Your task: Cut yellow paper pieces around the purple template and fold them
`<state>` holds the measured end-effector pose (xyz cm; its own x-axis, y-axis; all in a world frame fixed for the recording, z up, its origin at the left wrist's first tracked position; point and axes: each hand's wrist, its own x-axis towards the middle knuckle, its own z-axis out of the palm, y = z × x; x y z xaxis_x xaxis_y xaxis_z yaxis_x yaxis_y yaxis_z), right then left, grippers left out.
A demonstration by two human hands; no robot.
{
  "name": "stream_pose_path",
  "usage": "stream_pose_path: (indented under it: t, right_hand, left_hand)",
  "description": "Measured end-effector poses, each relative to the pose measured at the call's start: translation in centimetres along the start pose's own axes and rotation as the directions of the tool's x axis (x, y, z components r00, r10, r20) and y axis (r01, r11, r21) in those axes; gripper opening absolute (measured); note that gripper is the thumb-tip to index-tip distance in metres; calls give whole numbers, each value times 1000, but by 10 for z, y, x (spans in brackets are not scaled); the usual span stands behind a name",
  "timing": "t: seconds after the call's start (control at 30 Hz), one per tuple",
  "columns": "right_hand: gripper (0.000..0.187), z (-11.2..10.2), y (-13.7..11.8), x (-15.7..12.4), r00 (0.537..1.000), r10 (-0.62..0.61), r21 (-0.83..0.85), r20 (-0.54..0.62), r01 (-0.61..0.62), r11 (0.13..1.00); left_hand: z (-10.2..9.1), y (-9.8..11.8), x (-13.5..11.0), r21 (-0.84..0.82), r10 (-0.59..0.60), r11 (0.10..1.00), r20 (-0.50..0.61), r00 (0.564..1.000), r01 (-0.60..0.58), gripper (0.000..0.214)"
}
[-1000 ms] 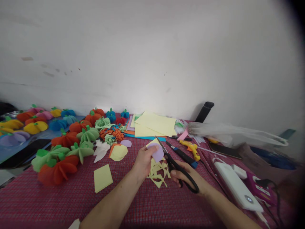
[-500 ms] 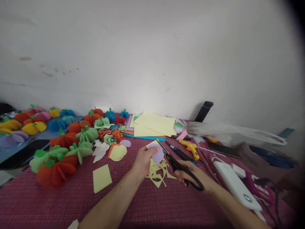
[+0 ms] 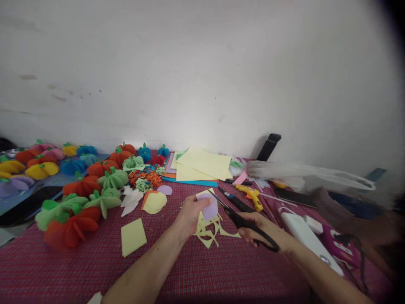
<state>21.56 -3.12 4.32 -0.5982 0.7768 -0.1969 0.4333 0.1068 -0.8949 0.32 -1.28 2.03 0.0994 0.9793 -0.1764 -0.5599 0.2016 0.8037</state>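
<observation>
Between thumb and fingers, my left hand (image 3: 190, 213) pinches a rounded purple felt-like piece (image 3: 210, 209) laid over a yellow piece (image 3: 207, 193), whose edge shows above it. My right hand (image 3: 255, 228) grips the black handles of a pair of scissors (image 3: 236, 217). The blades point up and left, at the right edge of the two held pieces. Thin yellow offcuts (image 3: 207, 234) lie on the cloth just below. To the left are a stack of yellow squares (image 3: 133, 237) and rounded yellow pieces (image 3: 154, 203).
Several colourful pumpkin shapes (image 3: 80, 185) fill the left side. Yellow sheets (image 3: 204, 164) lie against the wall. At right are a yellow glue gun (image 3: 251, 196), a plastic bag (image 3: 284, 171), a white power bank-like device (image 3: 308, 240) and a purple power strip (image 3: 340, 249). A checked red cloth (image 3: 196, 274) covers the table.
My right hand and the scissors have shifted slightly right and away from my left hand. A yellow offcut now reaches further right. The whole view has moved slightly.
</observation>
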Motion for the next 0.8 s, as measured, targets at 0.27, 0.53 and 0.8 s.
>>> stream_pose_path:
  t: [0.27,0.53,0.8]
  right_hand:
    - [19,-7,3,-7,999,4,19,47,-5,1000]
    - [28,-14,7,-15,995,51,78,82,-58,995]
    - [23,-12,16,-19,995,75,63,69,-79,995]
  left_hand:
    - [3,1,-2,93,-40,995,9,999,39,23]
    - [4,0,-3,176,-71,982,48,996,62,20]
    - [3,1,-5,217,-87,974,106,991,62,20]
